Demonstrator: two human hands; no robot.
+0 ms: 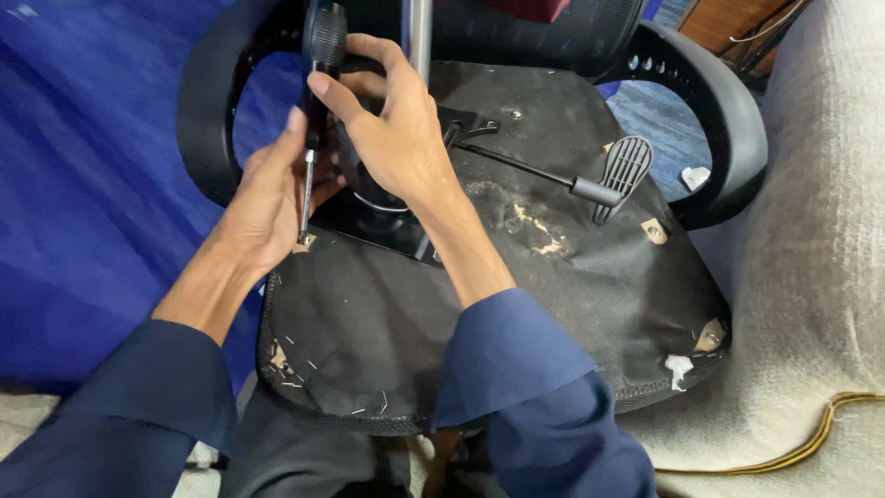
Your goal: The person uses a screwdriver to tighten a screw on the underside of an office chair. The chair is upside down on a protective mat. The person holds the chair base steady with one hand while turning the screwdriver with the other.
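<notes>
An office chair lies upside down, its black fabric underside (516, 304) facing me. A screwdriver (313, 101) with a black handle stands upright, its tip at a hole near the left edge of the seat's metal plate (369, 231). My right hand (392, 124) wraps the handle from the right. My left hand (267, 198) steadies the metal shaft low down, fingers around it. The chrome gas-lift column (418, 32) rises just behind my right hand.
A black height lever with a ribbed paddle (619, 175) sticks out to the right. Two curved black armrests (728, 120) frame the seat. A blue sheet (83, 184) lies to the left, a beige cushion (811, 267) to the right with a yellow cord (811, 443).
</notes>
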